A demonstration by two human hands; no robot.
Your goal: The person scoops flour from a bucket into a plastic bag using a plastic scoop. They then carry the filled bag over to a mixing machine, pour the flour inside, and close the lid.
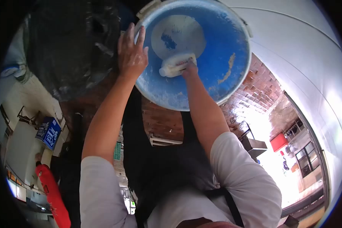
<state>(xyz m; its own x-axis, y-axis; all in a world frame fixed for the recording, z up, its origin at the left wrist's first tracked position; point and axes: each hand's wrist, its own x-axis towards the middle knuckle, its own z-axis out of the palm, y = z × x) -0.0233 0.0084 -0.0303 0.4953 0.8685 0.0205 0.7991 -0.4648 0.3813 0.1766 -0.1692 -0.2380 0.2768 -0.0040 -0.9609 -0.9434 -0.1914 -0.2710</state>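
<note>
A large round blue barrel (pixel 216 45) stands open in front of me, its inner wall dusted with white. At its bottom lies a pale layer of white powder (pixel 190 32), with a blue patch showing through. Inside the barrel, my right hand (pixel 190 69) is closed around a white plastic jug (pixel 173 65) with faint reddish print. The jug lies tilted on its side, its capped-looking end pointing left. My left hand (pixel 133 55) rests at the barrel's left rim, fingers stretched out and apart, with whitish dust on the fingertips. It holds nothing.
A black plastic bag (pixel 72 49) covers something bulky left of the barrel. Brick flooring (pixel 161 121) runs beneath. A smooth white surface (pixel 292 45) borders the right side. Further off are a blue box with white lettering (pixel 49 133) and a long red object (pixel 54 195).
</note>
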